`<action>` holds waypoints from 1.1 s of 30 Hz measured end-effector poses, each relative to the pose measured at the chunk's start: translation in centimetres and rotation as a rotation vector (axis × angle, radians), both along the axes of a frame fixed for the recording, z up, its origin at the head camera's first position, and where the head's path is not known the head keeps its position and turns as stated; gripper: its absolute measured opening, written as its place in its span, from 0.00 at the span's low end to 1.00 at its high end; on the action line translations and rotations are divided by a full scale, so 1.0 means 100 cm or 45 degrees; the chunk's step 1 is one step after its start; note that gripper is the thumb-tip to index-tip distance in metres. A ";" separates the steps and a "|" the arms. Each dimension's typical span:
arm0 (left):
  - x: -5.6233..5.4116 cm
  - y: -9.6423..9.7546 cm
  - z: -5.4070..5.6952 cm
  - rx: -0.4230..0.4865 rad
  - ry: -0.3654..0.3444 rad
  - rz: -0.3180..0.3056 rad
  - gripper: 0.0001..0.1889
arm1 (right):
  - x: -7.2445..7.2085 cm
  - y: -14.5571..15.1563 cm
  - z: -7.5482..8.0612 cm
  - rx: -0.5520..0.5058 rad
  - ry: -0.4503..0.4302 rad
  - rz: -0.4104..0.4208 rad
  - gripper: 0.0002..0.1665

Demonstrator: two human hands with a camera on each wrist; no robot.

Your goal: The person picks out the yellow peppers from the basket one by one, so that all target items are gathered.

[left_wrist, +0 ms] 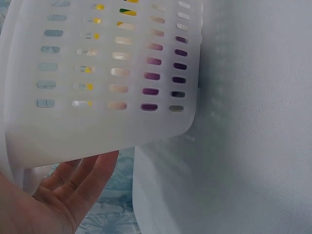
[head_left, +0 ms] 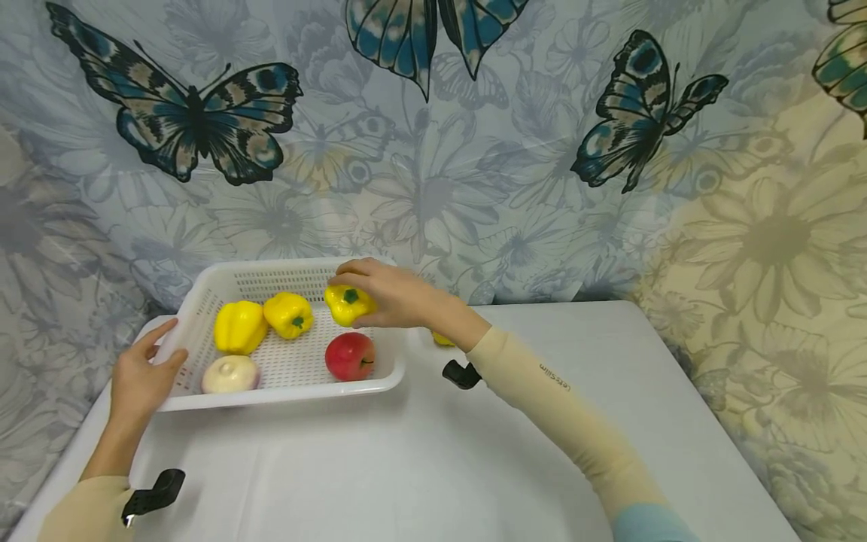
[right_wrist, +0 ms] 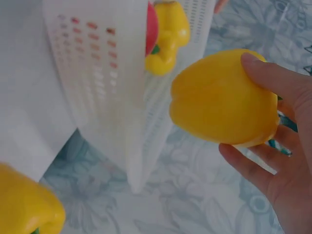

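Observation:
My right hand [head_left: 393,293] grips a yellow bell pepper [head_left: 348,304] over the right part of a white perforated basket [head_left: 284,390]. In the right wrist view, thumb and fingers wrap the bell pepper [right_wrist: 224,97] beside the basket's wall. My left hand [head_left: 142,373] holds the basket's left end, thumb over the rim and fingers along the outside; the left wrist view shows those fingers [left_wrist: 90,183] under the rim. Inside the basket lie two yellow bell peppers, one at the left [head_left: 240,327] and one beside it [head_left: 288,315], a red apple [head_left: 350,357] and a pale, purple-tinged round vegetable [head_left: 230,375].
Another yellow bell pepper [right_wrist: 27,202] lies right of the basket, mostly hidden behind the right wrist in the head view. The white table [head_left: 420,459] meets a butterfly-patterned cloth [head_left: 433,196] at the back. Black camera mounts [head_left: 154,493] sit on both wrists.

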State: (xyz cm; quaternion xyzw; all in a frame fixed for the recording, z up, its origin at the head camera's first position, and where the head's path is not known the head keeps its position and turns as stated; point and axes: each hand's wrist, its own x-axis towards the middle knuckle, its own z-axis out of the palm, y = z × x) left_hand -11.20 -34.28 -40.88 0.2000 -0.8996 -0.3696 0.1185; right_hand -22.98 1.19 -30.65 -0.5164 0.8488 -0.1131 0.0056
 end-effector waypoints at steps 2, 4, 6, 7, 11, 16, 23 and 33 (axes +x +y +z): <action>-0.001 0.000 0.000 0.006 -0.006 0.002 0.30 | -0.002 0.007 0.000 0.000 0.010 -0.011 0.37; -0.001 -0.002 0.000 0.011 -0.013 0.003 0.30 | -0.004 0.014 0.001 -0.016 0.007 -0.019 0.37; -0.001 -0.002 0.000 0.016 -0.018 0.007 0.30 | -0.005 0.020 0.001 -0.045 0.002 -0.032 0.37; -0.001 -0.002 -0.001 0.016 -0.016 0.008 0.30 | -0.005 0.024 0.002 -0.070 -0.007 -0.040 0.37; -0.002 -0.001 -0.001 0.010 -0.005 0.002 0.30 | -0.007 0.039 0.005 -0.187 -0.047 -0.085 0.37; -0.002 -0.001 0.000 0.017 -0.007 0.001 0.30 | -0.010 0.059 0.010 -0.255 -0.080 -0.148 0.38; 0.001 -0.002 0.000 0.024 -0.023 0.005 0.30 | -0.015 0.089 0.008 -0.291 -0.072 -0.206 0.40; -0.001 0.001 0.000 0.039 -0.032 0.027 0.31 | -0.017 0.132 0.001 -0.341 -0.089 -0.282 0.39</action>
